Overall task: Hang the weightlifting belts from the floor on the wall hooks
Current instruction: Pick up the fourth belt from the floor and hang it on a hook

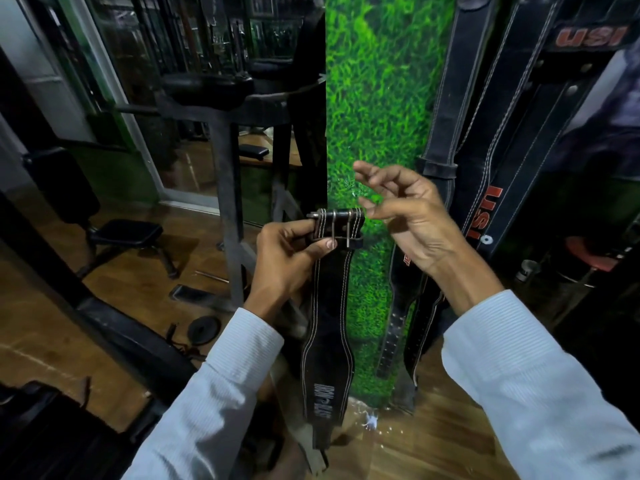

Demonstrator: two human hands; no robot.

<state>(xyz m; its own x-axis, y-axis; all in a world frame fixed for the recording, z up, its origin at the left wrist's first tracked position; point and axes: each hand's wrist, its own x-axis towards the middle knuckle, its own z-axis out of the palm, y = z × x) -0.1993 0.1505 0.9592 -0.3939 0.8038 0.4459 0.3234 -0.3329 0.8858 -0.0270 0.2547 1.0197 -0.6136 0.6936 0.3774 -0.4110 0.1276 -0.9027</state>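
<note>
A black weightlifting belt (pixel 329 327) with white stitching hangs straight down in front of me, its tail near the floor. My left hand (pixel 287 258) pinches its buckle end, thumb on the metal prongs of the buckle (pixel 337 225). Just right of the buckle, my right hand (pixel 405 216) hovers with loosely spread fingers and holds nothing. Two black belts marked USI (pixel 485 161) hang on the wall at the right, against a panel of green artificial grass (pixel 377 98). No hook shows.
A black metal gym frame (pixel 228 174) with padded rests stands left of the grass panel. A small bench (pixel 128 233), a weight plate (pixel 204 329) and a dark flat object (pixel 187 293) lie on the wooden floor at left.
</note>
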